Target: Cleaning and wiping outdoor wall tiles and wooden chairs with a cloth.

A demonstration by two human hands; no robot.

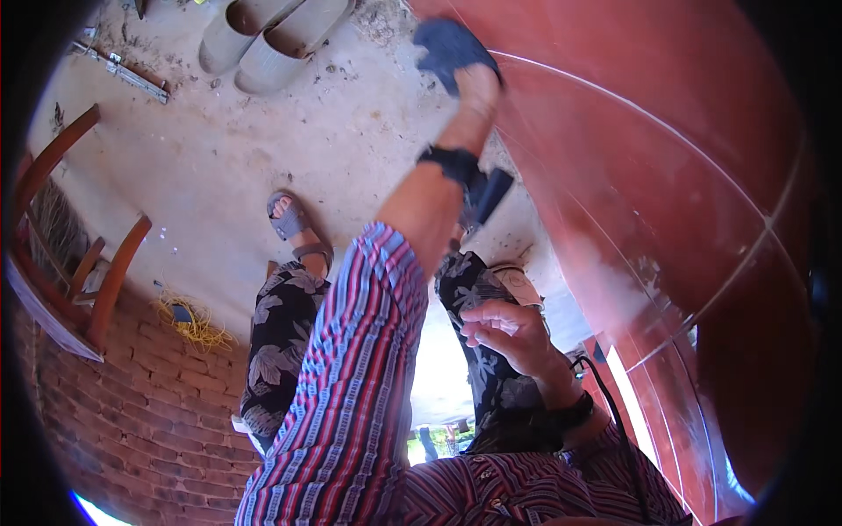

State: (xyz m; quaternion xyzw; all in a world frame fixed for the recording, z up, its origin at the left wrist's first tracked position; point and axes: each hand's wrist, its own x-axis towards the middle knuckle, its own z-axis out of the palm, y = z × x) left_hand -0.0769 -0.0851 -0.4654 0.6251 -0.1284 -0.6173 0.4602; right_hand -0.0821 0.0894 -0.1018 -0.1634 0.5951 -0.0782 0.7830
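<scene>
My left arm, in a striped sleeve, reaches forward to the edge of a glossy red tiled surface (612, 164). A dark grey cloth or glove (450, 49) covers most of my left hand (477, 79), so its fingers cannot be made out. The covered hand appears to touch the red surface near its far edge. A black strap with a dark device (487, 194) sits around that forearm. Above my right thigh, my right hand (506, 335) hangs with loosely bent fingers and nothing visible in it. Its wrist also wears a black strap (559, 417).
A pair of beige slip-on shoes (276, 43) lies on the concrete floor (217, 158). Nearby is a metal barrel bolt (135, 79). On the left are a wooden chair (118, 283), a tangle of yellow cord (197, 322) and a brick wall (138, 421). A black cable (615, 407) runs beside my right arm.
</scene>
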